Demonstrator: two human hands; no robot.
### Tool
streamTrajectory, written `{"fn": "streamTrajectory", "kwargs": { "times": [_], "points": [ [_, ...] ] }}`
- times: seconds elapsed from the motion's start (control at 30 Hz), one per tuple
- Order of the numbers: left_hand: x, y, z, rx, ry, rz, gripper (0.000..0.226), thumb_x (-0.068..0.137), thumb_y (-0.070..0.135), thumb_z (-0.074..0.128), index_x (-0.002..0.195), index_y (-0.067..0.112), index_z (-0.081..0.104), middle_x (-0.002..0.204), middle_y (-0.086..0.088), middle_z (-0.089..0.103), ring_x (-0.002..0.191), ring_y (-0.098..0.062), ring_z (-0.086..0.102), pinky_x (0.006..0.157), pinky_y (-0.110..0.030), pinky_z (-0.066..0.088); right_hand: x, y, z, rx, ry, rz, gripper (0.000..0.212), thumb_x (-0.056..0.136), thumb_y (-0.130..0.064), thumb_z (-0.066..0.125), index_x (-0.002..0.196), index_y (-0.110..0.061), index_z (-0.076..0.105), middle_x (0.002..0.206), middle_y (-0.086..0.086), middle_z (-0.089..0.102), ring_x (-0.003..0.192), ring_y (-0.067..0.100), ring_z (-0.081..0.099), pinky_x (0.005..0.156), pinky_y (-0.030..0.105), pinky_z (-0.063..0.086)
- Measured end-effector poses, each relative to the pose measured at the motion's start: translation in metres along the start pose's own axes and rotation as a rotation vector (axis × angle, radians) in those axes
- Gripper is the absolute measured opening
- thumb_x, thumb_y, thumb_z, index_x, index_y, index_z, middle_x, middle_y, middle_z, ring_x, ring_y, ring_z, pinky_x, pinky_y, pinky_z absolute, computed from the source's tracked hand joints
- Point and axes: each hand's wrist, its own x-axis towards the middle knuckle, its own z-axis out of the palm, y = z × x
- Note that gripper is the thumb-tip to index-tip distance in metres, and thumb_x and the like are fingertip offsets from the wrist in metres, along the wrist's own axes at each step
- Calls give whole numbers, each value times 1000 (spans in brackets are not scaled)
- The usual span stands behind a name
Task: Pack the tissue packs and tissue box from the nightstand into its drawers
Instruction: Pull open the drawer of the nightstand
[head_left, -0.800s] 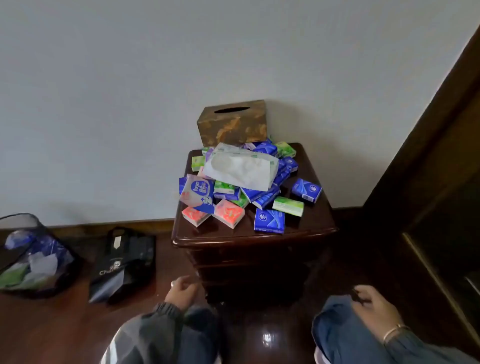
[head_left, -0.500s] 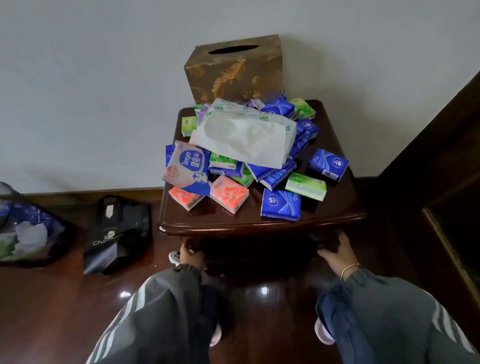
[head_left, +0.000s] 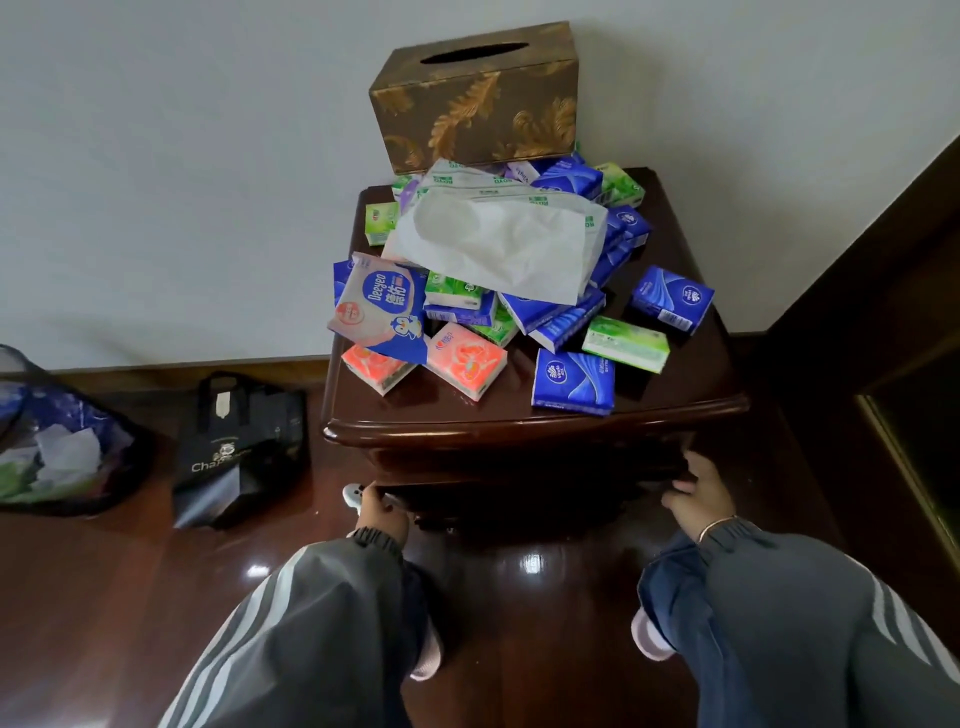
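nightstand tabletop: dark glossy wood | tissue packs heaped over most of it, blue, green, pink | tissue box at rear edge

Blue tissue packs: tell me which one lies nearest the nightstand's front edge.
The blue pack lying flat at the front, right of the pink pack; the other blue ones sit farther back.

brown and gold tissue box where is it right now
In the head view the tissue box stands at the back of the nightstand against the wall, right behind the big white soft pack topping the pile.
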Motion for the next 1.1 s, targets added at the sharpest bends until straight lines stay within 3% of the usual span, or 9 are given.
{"fn": "streamTrajectory", "kwargs": {
  "times": [0.23, 0.33, 0.43, 0.57, 0.67, 0.8, 0.9, 1.0, 1.1],
  "points": [
    [-36, -46, -22, 208, -88, -18, 57, 81, 34, 63, 131, 16, 42, 77, 5, 55, 71, -16, 53, 80, -33, 42, -56, 11, -24, -641, -138, -60, 61, 79, -21, 65, 134, -12, 41, 131, 12, 48, 116, 30, 52, 98, 35, 43],
    [-55, -55, -33, 442, -138, -28, 77, 71, 59, 56, 137, 26, 35, 88, 2, 58, 81, -23, 52, 78, -33, 39, -87, 17, -27, -1033, -215, -80, 57, 81, -37, 61, 127, -11, 40, 131, 11, 45, 121, 28, 47, 95, 33, 41],
    [-77, -63, -33, 566, -98, 25, 95, 67, 69, 54, 145, 21, 26, 104, -2, 62, 95, -26, 57, 84, -35, 41, -103, 34, -25, -1172, -199, -92, 71, 80, -47, 59, 135, -12, 31, 142, 12, 33, 131, 30, 36, 104, 39, 37],
    [-105, -55, -9, 694, 93, 483, 79, 82, 60, 50, 147, 23, 27, 152, 2, 34, 141, -20, 30, 112, -41, 29, -110, 47, -15, -1192, -244, -252, 82, 84, -45, 54, 148, -18, 10, 157, 6, 6, 145, 28, 5, 115, 53, 13],
    [-126, -41, 18, 829, -24, 685, 67, 92, 54, 41, 150, 26, 22, 158, 6, 22, 147, -15, 14, 119, -43, 12, -118, 49, 2, -1156, -370, -404, 85, 85, -44, 54, 150, -25, 3, 159, -2, -4, 146, 21, -5, 114, 55, 2],
    [-134, -33, 41, 919, -71, 636, 59, 95, 56, 31, 143, 22, 36, 146, -2, 41, 138, -23, 33, 116, -43, 19, -118, 50, 11, -1126, -331, -473, 76, 87, -39, 52, 149, -26, 11, 158, -1, 12, 145, 22, 9, 115, 51, 8],
    [-132, -22, 39, 870, -78, 593, 65, 94, 64, 20, 112, 16, 60, 121, -8, 60, 115, -27, 54, 100, -39, 39, -116, 46, 2, -1180, -313, -553, 59, 86, -39, 49, 142, -25, 32, 143, 3, 41, 131, 26, 38, 108, 41, 31],
    [-134, -22, 35, 855, -210, 448, 74, 91, 70, 12, 85, 14, 61, 105, -11, 68, 99, -27, 62, 83, -34, 43, -120, 43, -6, -1180, -370, -522, 40, 86, -49, 46, 120, -30, 56, 121, 2, 61, 110, 25, 56, 90, 35, 46],
    [-139, -36, 37, 965, -287, 359, 83, 89, 70, 8, 111, 13, 64, 110, -12, 66, 103, -26, 62, 85, -35, 42, -128, 50, -11, -1204, -513, -429, 41, 84, -57, 46, 107, -29, 64, 115, 0, 64, 103, 23, 60, 86, 34, 48]
  ]
}}
